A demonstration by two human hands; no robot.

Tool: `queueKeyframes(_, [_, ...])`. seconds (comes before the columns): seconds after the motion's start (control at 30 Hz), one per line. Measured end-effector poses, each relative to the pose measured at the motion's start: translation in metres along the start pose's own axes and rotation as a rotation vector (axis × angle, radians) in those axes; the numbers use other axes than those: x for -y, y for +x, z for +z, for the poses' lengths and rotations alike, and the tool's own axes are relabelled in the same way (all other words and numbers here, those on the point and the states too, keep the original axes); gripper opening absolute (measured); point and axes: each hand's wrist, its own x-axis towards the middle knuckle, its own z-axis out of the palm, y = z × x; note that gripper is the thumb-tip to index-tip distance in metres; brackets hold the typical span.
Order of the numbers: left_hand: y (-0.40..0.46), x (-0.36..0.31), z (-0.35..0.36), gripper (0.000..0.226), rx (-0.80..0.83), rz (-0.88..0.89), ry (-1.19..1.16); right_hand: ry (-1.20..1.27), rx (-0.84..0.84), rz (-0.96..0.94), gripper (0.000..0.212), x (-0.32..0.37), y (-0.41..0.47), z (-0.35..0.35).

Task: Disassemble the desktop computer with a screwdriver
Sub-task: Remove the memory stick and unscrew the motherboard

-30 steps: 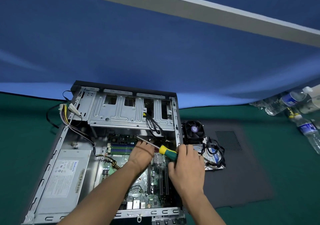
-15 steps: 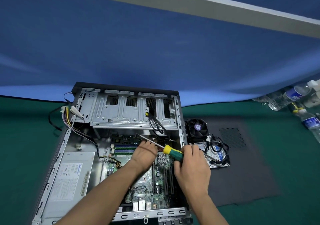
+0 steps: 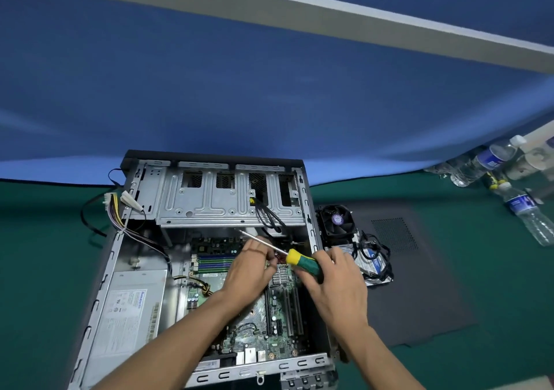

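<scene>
The open desktop case (image 3: 311, 227) lies on its side on the green table, its motherboard (image 3: 278, 314) exposed. My right hand (image 3: 338, 284) grips the green and yellow handle of a screwdriver (image 3: 299, 262), whose metal shaft points up-left toward the drive cage (image 3: 215, 200). Over the middle of the board, my left hand (image 3: 251, 269) has curled fingertips by the shaft; what they pinch is hidden. The silver power supply (image 3: 132, 308) sits in the case's left half.
A removed cooler fan (image 3: 337, 220) and a hard drive (image 3: 374, 266) with black cables lie right of the case on the dark side panel (image 3: 419, 293). Plastic water bottles (image 3: 530, 212) lie at the far right. Loose power cables (image 3: 115, 206) hang over the case's left wall.
The view has shifted slightly, so the case sits a little further right. Both hands stay over the motherboard, and the screwdriver is still held at the same angle.
</scene>
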Motion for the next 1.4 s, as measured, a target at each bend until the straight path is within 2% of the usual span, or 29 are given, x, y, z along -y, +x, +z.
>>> queueKeyframes(0.17, [-0.016,-0.029,-0.024,0.005,-0.137,0.026,-0.204,0.24,0.142,-0.01,0.046,-0.006,0.005,-0.012])
queueKeyframes(0.23, [-0.018,-0.043,-0.035,0.007,-0.19,-0.037,-0.335,0.398,0.18,0.036,0.038,-0.01,0.005,-0.02])
queueKeyframes(0.33, [-0.012,-0.068,-0.048,0.01,-0.214,-0.158,-0.516,0.556,0.226,0.082,0.013,-0.013,0.01,-0.028])
queueKeyframes(0.47, [-0.005,-0.105,-0.048,0.009,-0.19,-0.281,-0.671,0.845,0.269,0.158,0.02,-0.025,0.025,-0.042])
queueKeyframes(0.67, [-0.002,-0.141,-0.028,0.015,-0.128,-0.371,-0.687,1.163,0.346,0.137,0.013,-0.047,0.041,-0.055])
queueKeyframes(0.83, [-0.002,-0.155,-0.008,0.018,-0.14,-0.453,-0.768,1.255,0.378,0.177,0.015,-0.067,0.039,-0.052])
queueKeyframes(1.1, [0.002,-0.163,0.01,0.02,-0.155,-0.521,-0.755,1.302,0.446,0.216,0.009,-0.089,0.037,-0.036])
queueKeyframes(1.3, [0.011,-0.163,0.016,0.018,-0.137,-0.545,-0.649,1.316,0.473,0.246,0.01,-0.097,0.043,-0.024])
queueKeyframes(1.4, [0.013,-0.158,0.019,0.022,-0.104,-0.521,-0.421,1.314,0.517,0.267,0.012,-0.1,0.044,-0.015])
